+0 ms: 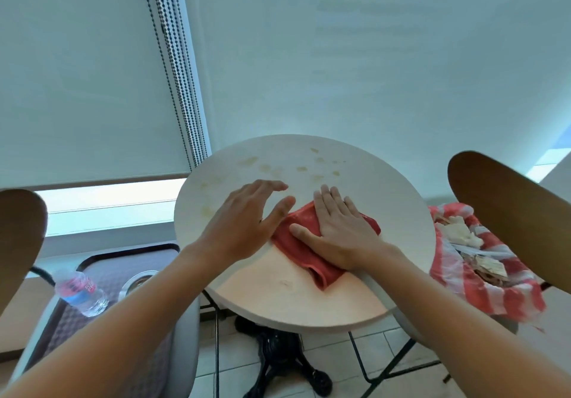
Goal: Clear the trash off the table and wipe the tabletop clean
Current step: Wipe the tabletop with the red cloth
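Note:
A round white table (386, 181) fills the middle of the head view. Yellowish stains (302, 169) dot its far half. A folded red cloth (304, 243) lies on the tabletop near the centre. My right hand (340, 227) presses flat on the cloth with straight fingers. My left hand (247, 215) hovers just left of the cloth, fingers extended and holding nothing, with its thumb at the cloth's left edge. A red-and-white striped plastic bag (494, 289) with crumpled paper trash inside sits on the chair to the right of the table.
A brown chair back (509, 218) stands at right and another (18, 243) at left. On the left chair lies a tray (102, 298) with a plastic water bottle (80, 289) and a metal bowl (136, 280). White blinds hang behind the table.

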Demonstrator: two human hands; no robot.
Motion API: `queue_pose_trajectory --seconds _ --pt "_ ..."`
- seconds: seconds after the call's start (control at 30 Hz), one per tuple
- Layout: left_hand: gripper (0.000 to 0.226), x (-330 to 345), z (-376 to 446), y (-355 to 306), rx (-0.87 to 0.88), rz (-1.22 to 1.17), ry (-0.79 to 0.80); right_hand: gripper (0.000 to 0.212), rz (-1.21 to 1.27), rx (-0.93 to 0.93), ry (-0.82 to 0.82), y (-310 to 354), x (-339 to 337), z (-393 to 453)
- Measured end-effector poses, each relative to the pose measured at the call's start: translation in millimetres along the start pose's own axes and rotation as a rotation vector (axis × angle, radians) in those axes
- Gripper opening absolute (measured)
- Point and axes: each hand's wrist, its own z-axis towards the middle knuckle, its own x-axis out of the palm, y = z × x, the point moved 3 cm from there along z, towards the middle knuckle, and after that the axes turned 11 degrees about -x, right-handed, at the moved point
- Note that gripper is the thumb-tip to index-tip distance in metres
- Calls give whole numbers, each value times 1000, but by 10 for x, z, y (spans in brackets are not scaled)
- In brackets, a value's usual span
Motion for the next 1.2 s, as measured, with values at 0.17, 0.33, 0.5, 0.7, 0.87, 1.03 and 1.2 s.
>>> queue_pose_trajectory --seconds 0.17,0.33,0.5,0.7,0.87,1.03,1.2 --pt "49 -46 101 -17 26 -16 19 97 33 8 -45 193 -26 538" --pt "54 -65 158 -89 43 -113 6 77 35 -184 -75 576 38 656" --pt "60 70 188 -142 59 -103 52 56 299 -199 -246 246 -179 283" --pt "68 503 207 -171 29 369 353 60 179 102 -228 -600 -308 -65" --pt "67 676 199 -240 14 404 370 64 66 211 -186 -1064 -296 -30" --pt "65 826 289 -346 21 433 356 66 70 261 -181 -1257 -211 59" --pt "63 1001 442 -550 103 422 400 64 62 248 -213 -1258 -173 65"
